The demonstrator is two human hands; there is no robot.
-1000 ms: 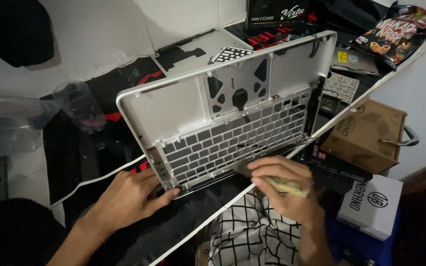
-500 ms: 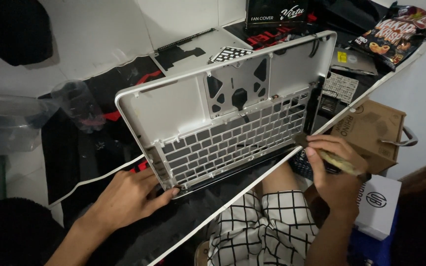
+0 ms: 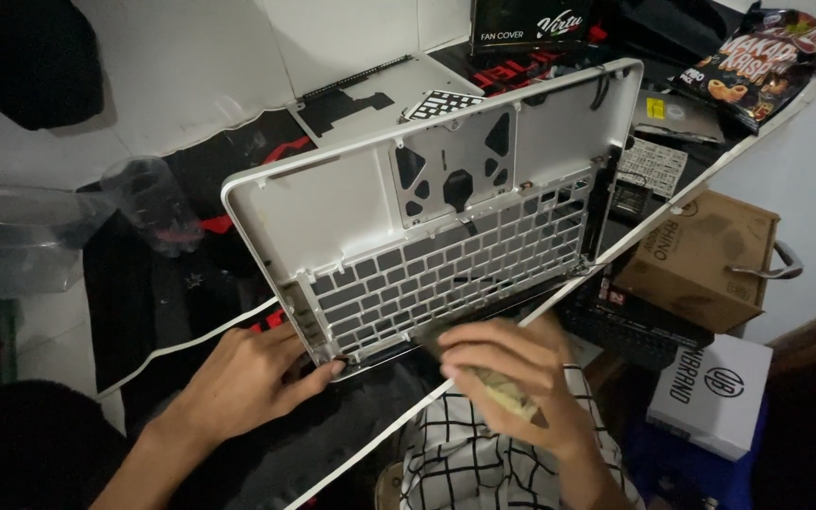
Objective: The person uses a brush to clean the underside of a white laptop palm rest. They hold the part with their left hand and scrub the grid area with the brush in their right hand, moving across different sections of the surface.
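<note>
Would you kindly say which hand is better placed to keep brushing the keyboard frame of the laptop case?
The right hand: it grips the brush beside the keyboard frame, while the left hand steadies the laptop case at its lower corner.

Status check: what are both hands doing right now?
Left hand steadies white laptop top case, tilted up. Right hand grips pale brush-like tool, blurred. Nothing blocking.

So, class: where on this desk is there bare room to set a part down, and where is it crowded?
Free: the white desktop behind the tilted silver laptop case, beside the clear plastic cup. Crowded: the right end, around the snack bag, brown cardboard box and white box.
</note>
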